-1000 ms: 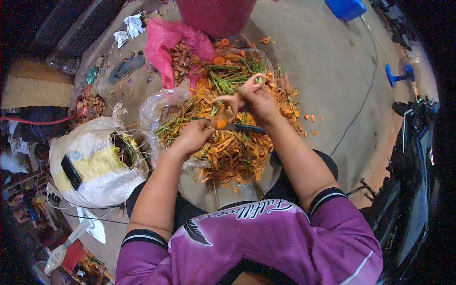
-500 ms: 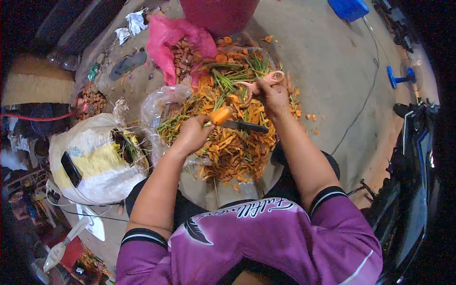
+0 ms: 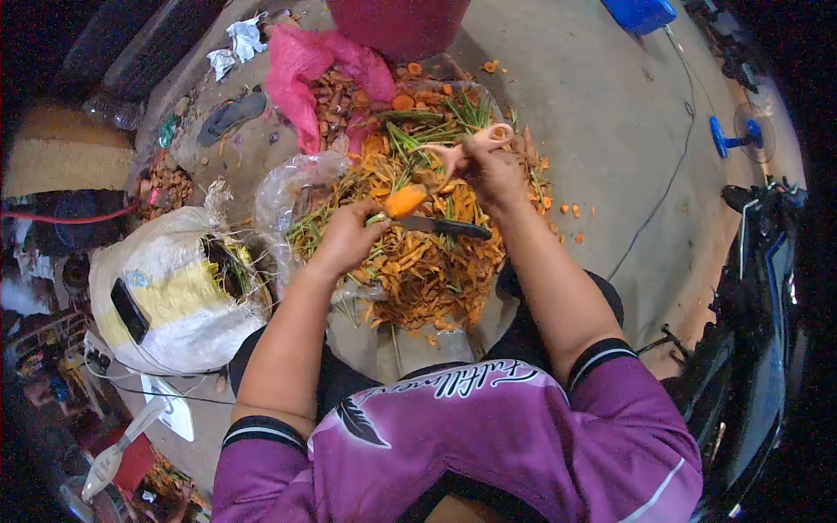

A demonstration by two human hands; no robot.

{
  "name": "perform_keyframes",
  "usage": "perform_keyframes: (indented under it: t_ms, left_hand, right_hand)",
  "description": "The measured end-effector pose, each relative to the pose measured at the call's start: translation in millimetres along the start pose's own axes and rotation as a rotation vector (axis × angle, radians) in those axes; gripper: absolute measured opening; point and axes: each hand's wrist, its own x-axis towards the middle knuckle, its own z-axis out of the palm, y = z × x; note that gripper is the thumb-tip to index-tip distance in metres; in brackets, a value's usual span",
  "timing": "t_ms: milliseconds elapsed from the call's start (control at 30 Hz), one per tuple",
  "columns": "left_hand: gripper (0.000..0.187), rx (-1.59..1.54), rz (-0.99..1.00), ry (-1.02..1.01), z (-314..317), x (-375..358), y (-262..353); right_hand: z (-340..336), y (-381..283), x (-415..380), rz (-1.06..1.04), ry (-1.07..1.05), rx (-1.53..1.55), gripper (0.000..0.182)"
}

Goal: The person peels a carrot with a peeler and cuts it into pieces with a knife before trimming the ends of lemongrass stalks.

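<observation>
My left hand [image 3: 350, 237] is closed round the stem end of a peeled orange carrot [image 3: 405, 201], whose tip points up and right. In my right hand [image 3: 497, 179] is a pale pink Y-shaped peeler [image 3: 455, 155] with a loop at its handle end, its forked head just above the carrot. Below both hands spreads a heap of orange peelings [image 3: 427, 283] mixed with green stalks. A knife with a black handle [image 3: 464, 229] lies on this heap, close under the carrot.
A pink mesh sack [image 3: 292, 83] with brownish pieces lies beyond the heap, by a dark red tub [image 3: 401, 26]. To the left are a white woven sack [image 3: 187, 322] with a phone [image 3: 130, 310] on it and a sandal [image 3: 232, 118]. A cable [image 3: 667, 187] crosses the floor at right.
My right hand has shifted slightly left and down, bringing the peeler's head to the carrot. The carrot has moved a little left and now tilts more upward.
</observation>
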Motion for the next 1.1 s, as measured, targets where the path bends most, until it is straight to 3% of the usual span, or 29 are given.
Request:
perform_keyframes:
  t_ms: [133,167,267,400,433,500,633,733,767,900,933,1000,1100]
  left_hand:
    - [0.023,0.203,0.064,0.118,9.7,-3.8,12.5]
    - [0.022,0.246,0.068,0.125,13.0,-1.5,4.7]
    - [0.022,0.225,0.094,0.156,12.9,-8.8,17.6]
    - [0.022,0.124,-0.005,0.147,7.1,-12.0,23.6]
    - [0.022,-0.012,0.09,0.22,3.0,-10.8,21.0]
    - [0.022,0.081,0.107,0.227,-3.4,-8.8,11.3]
    - [0.023,0.055,0.099,0.183,1.3,-2.7,-5.6]
    - [0.023,-0.039,0.114,0.228,5.8,-2.4,-5.8]
    - [0.022,-0.073,0.118,0.263,6.4,-3.9,-2.9]
    - [0.025,0.16,0.218,0.293,3.5,-10.1,4.4]
    - [0.026,0.157,0.213,0.295,1.2,-9.9,4.2]
    - [0.028,0.149,0.215,0.303,-0.2,-7.3,4.2]
    - [0.03,0.078,0.208,0.308,5.3,-1.6,-1.9]
  right_hand:
    - [37.0,7.4,-37.6,-0.03,-0.302,-0.275,0.02]
    - [26.3,24.2,-29.6,-0.031,-0.29,-0.42,0.019]
    - [10.4,17.0,-16.7,0.239,-0.131,-0.192,0.015]
    - [-21.8,11.2,12.9,0.107,0.145,-0.197,0.015]
    - [-30.5,9.7,18.8,0.06,0.184,-0.181,0.016]
    - [-33.3,2.4,22.4,-0.037,0.259,-0.146,0.017]
    - [7.3,-7.8,0.1,-0.102,-0.047,0.117,0.016]
    - [18.1,7.4,-4.7,0.19,-0.107,-0.069,0.017]
    - [13.5,12.7,-5.8,0.194,-0.14,0.003,0.017]
    - [-8.9,10.2,14.9,0.039,0.127,-0.033,0.016]
    - [-17.4,5.9,16.8,0.107,0.288,0.003,0.017]
    - [-17.3,0.9,16.2,0.097,0.268,0.065,0.02]
    - [7.6,-0.6,1.6,0.135,0.016,0.147,0.018]
